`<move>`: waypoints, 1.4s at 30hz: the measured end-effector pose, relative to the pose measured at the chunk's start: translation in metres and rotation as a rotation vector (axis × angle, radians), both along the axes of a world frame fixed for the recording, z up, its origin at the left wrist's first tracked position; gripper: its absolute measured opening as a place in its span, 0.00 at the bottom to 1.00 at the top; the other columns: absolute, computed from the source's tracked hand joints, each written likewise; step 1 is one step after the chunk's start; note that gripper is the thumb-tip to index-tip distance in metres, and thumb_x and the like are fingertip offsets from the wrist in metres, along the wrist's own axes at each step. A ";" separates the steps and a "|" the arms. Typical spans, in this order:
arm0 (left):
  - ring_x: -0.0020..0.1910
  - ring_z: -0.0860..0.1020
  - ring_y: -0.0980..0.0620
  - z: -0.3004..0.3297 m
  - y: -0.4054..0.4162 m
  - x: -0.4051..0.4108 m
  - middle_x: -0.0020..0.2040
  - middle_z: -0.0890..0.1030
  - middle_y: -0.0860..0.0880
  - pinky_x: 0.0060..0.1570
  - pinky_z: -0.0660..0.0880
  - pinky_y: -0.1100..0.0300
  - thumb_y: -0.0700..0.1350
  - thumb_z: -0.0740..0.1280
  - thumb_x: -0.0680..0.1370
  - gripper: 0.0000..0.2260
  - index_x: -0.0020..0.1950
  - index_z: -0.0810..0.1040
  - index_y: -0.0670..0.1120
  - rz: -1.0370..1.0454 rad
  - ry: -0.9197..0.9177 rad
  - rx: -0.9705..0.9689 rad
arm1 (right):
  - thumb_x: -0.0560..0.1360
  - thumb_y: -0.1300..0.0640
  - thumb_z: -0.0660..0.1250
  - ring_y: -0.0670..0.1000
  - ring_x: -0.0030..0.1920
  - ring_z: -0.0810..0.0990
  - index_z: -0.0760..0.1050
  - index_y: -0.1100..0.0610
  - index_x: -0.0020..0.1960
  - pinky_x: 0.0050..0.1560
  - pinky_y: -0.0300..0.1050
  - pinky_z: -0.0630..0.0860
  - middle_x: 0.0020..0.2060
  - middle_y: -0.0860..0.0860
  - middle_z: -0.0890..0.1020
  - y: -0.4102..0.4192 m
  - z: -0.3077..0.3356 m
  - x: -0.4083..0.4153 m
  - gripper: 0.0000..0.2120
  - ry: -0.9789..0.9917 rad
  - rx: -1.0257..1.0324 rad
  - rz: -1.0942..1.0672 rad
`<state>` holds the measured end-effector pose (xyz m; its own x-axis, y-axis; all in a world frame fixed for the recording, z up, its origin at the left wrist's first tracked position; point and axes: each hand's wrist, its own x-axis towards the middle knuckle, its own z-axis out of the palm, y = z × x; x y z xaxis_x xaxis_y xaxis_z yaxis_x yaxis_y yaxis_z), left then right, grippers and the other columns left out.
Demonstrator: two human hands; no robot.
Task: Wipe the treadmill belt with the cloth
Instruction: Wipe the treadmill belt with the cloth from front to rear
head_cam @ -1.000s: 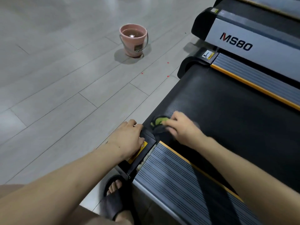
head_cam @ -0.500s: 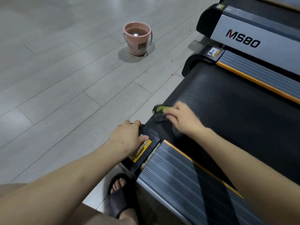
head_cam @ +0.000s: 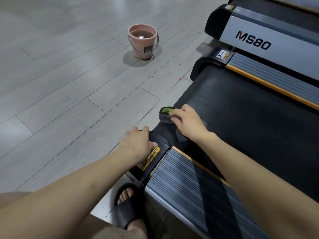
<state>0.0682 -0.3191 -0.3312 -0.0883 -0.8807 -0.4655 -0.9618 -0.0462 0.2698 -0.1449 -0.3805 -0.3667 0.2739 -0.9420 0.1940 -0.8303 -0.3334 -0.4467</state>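
Note:
The black treadmill belt runs from the centre to the right of the view. A dark grey cloth with a green edge lies on the belt's rear end. My right hand presses down on the cloth with fingers spread over it, and most of the cloth is hidden under the hand. My left hand grips the black rear corner cap of the treadmill, beside a yellow warning label.
A pink bucket of water stands on the grey plank floor beyond the treadmill's end. A ribbed grey side rail with an orange edge lies near me. A second treadmill marked MS80 is at the right. My sandalled foot stands by the corner.
My right hand has slid the cloth along the belt's rear end, away from the corner cap. My left hand has kept its hold on the corner cap.

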 end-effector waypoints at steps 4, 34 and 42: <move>0.60 0.73 0.39 0.001 0.000 0.000 0.62 0.72 0.42 0.56 0.76 0.45 0.61 0.65 0.79 0.24 0.69 0.69 0.49 -0.004 -0.009 -0.010 | 0.77 0.55 0.70 0.51 0.47 0.72 0.81 0.50 0.58 0.48 0.46 0.74 0.44 0.51 0.71 0.034 -0.001 -0.017 0.11 -0.040 0.062 0.061; 0.68 0.68 0.36 0.011 0.010 -0.062 0.67 0.70 0.40 0.63 0.70 0.41 0.64 0.64 0.79 0.27 0.71 0.69 0.49 -0.122 -0.132 -0.065 | 0.77 0.54 0.71 0.46 0.46 0.71 0.82 0.48 0.56 0.47 0.36 0.69 0.44 0.48 0.71 0.130 0.007 -0.081 0.09 -0.111 0.210 0.046; 0.67 0.69 0.40 0.011 0.018 -0.107 0.68 0.72 0.44 0.64 0.71 0.44 0.58 0.63 0.81 0.20 0.70 0.72 0.51 -0.346 0.012 -0.188 | 0.77 0.56 0.71 0.49 0.45 0.72 0.81 0.52 0.55 0.46 0.44 0.74 0.44 0.49 0.71 0.194 0.004 -0.179 0.08 0.014 0.081 0.032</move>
<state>-0.0387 -0.3016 -0.3204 -0.3994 -0.8675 -0.2964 -0.9086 0.3317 0.2536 -0.3234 -0.1865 -0.3627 0.3066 -0.9451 0.1131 -0.8262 -0.3232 -0.4615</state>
